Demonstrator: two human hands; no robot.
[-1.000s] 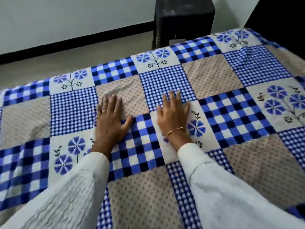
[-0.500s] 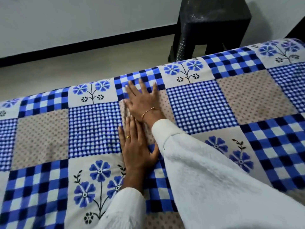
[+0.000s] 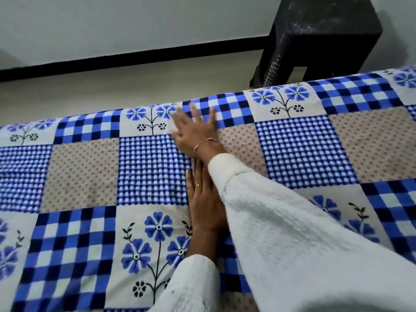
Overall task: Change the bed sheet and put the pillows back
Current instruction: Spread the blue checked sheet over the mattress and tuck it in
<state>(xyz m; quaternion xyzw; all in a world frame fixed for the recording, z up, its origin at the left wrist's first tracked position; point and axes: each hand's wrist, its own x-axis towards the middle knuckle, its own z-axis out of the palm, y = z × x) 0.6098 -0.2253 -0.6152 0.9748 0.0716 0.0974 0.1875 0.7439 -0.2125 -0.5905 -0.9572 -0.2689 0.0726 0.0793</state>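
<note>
Keep both palms flat and released on the patchwork bed sheet (image 3: 153, 174) spread over the bed, left hand (image 3: 206, 206) anchoring at centre, right hand (image 3: 194, 129) sweeping toward the 12 o'clock edge, pushing wrinkles off, grasping nothing.

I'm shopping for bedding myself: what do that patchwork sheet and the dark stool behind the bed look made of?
Sheet: looks like soft woven cotton, matte, printed with checks, dots and flowers; it lies flat with faint creases under the open right hand and left hand.
Stool: probably moulded plastic, black with a dull sheen and whitish scuffs; the one-piece legs suggest moulding, though painted wood can't be ruled out.
</note>
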